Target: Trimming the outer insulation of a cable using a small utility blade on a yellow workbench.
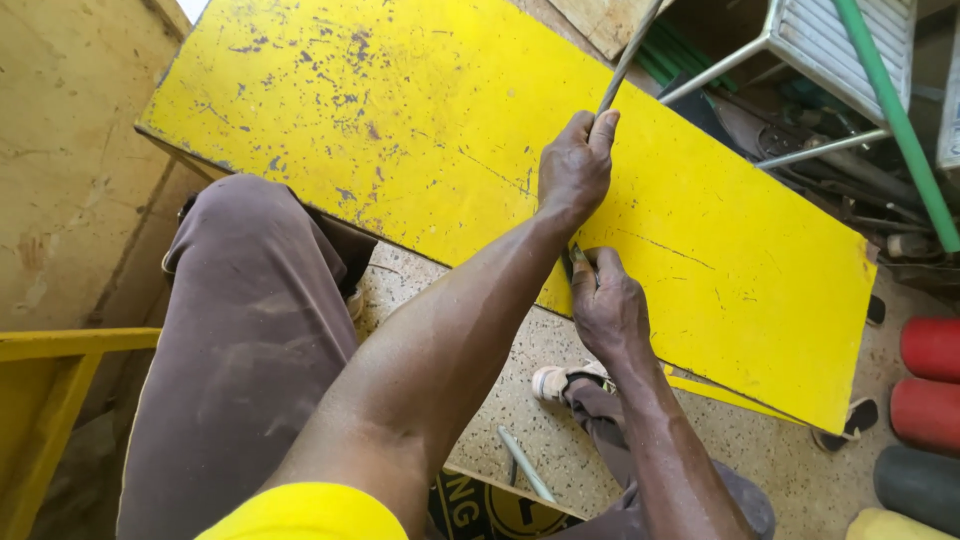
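Far left: yellow frame (pixel 60 345), wooden wall behind it. Next, the person's knee (pixel 250 300) in brown trousers, propping the board's near edge. Board (pixel 420 130) is yellow, long, scuffed, with blue-grey paint chips, and lies tilted across the lap, running from upper left to lower right.

Left hand (pixel 575 165) sits mid-board, fingers clenched round a thin grey rod (pixel 622 65). The rod runs from the top of the frame down across the board. Right hand (pixel 605 305) is just below, at the board's near edge, pinching a small dark tool (pixel 570 258). Can't tell if it's a separate tool or the rod's lower end. The 2 hands are close, not touching.

Floor under the arms is speckled. A pale tube (pixel 525 465) lies there, and a shoe (pixel 555 382) shows beside the right wrist.

Right side: metal stool frame (pixel 770 35), green pipe (pixel 895 120), scrap metal pile, then 2 red rolls (pixel 930 385) and 1 dark roll at the edge.

Judgement: this looks like work along the rod near the board edge. To do it well, the left hand should press the rod flat so it can't pivot. The knee should hold the board steady, and the right hand should stay tight against the rod in 1 even stroke. Biggest risk is probably the rod slipping on the glossy paint.
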